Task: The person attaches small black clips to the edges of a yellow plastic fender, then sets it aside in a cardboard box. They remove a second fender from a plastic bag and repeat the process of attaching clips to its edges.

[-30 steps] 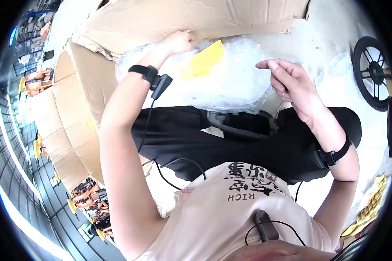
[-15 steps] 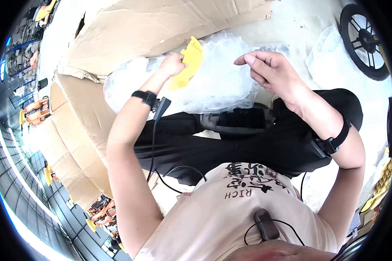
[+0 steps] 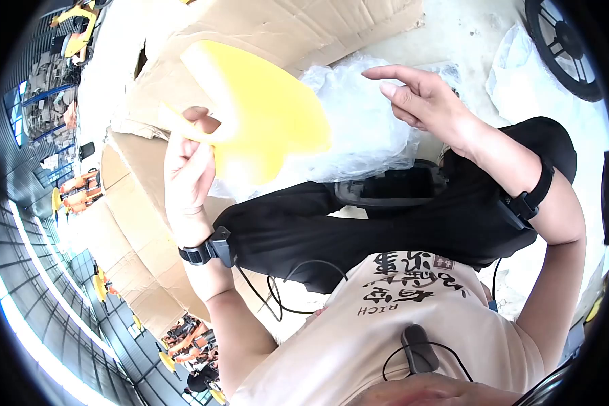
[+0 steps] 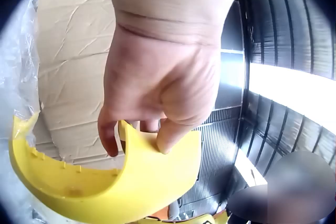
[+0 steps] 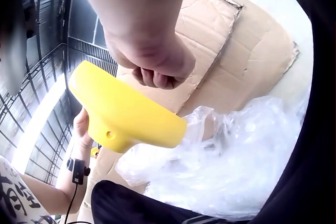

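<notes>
Head camera: fisheye, high up, looked steeply down over torso at frame bottom. Left hand (image 3: 186,169) sat centre left, right hand (image 3: 419,101) upper right, both at middle distance.

Left wrist camera: very near, behind left hand (image 4: 157,87). Faced along fingers to yellow plastic part (image 4: 105,182) across lower frame, cardboard (image 4: 73,50) upper left.

Right wrist camera: near, behind right hand (image 5: 152,61) at top centre. Faced across to yellow plastic part (image 5: 126,113) centre left, clear plastic bag (image 5: 226,155) lower right.

Shared: yellow plastic part (image 3: 264,128) and cardboard (image 3: 250,34) appeared in all three views; clear plastic bag (image 3: 358,128) in head and right wrist views.

The right grip (image 5: 152,61) hangs with fingers loosely curled, holding nothing, just above a yellow plastic part (image 5: 123,111). The left grip (image 5: 81,124) holds its far end. Crumpled clear plastic (image 5: 226,166) lies below, cardboard (image 5: 236,45) behind.
</notes>
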